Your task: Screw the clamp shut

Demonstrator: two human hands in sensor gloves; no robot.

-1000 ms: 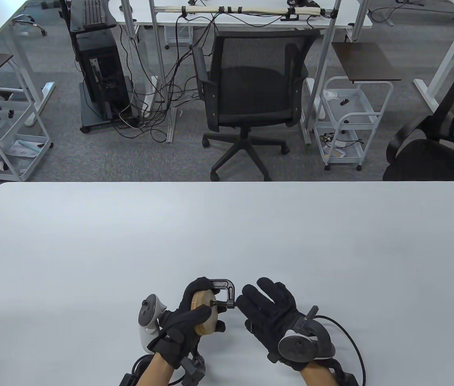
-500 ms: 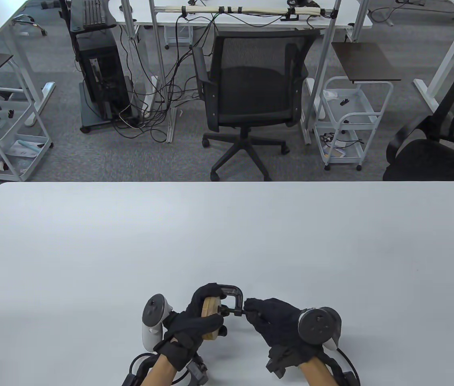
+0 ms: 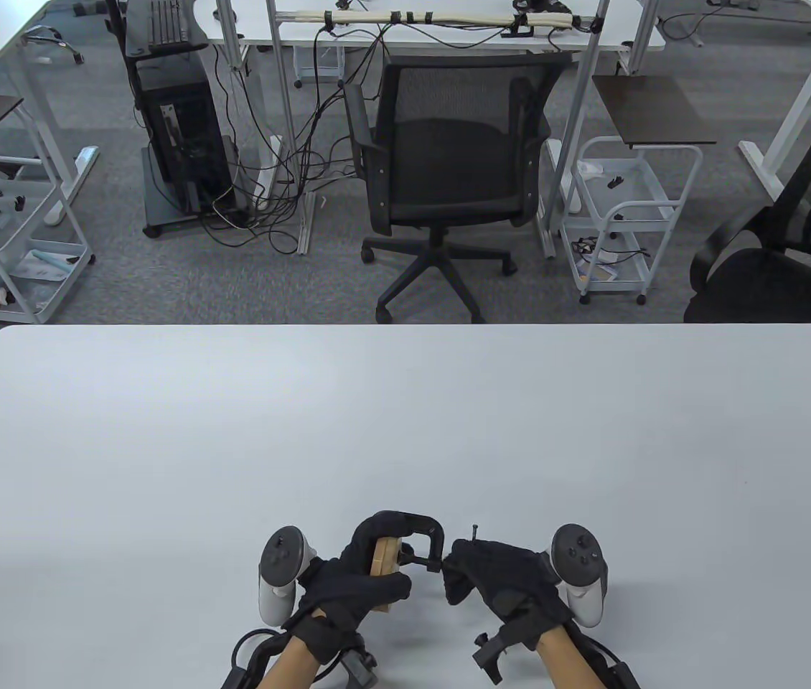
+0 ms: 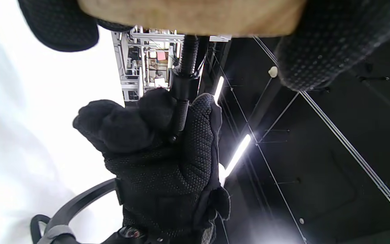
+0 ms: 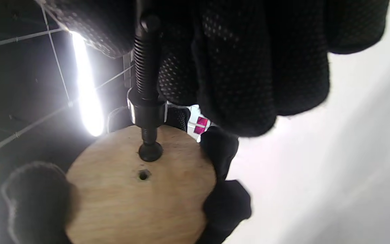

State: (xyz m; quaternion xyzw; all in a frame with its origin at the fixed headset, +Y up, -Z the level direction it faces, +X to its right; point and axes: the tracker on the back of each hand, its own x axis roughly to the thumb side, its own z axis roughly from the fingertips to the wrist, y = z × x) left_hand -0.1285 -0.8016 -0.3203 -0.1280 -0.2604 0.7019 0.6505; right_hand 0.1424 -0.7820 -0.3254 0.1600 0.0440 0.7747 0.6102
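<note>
2 black knit-gloved hands meet low on the white table (image 3: 161,430). Left hand (image 3: 348,585) grips the round wooden disc (image 3: 385,556) inside the black C-clamp (image 3: 420,535). Right hand (image 3: 499,574), spread a second ago, now pinches the threaded screw (image 5: 146,67); only the right wrist view shows its pad touching wood.

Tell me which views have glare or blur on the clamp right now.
Table view: even light, clamp sharp but small. Left wrist view: ceiling strip light flares behind the right hand; the disc is close and soft. Right wrist view: strong flare beside the screw, disc clear.
</note>
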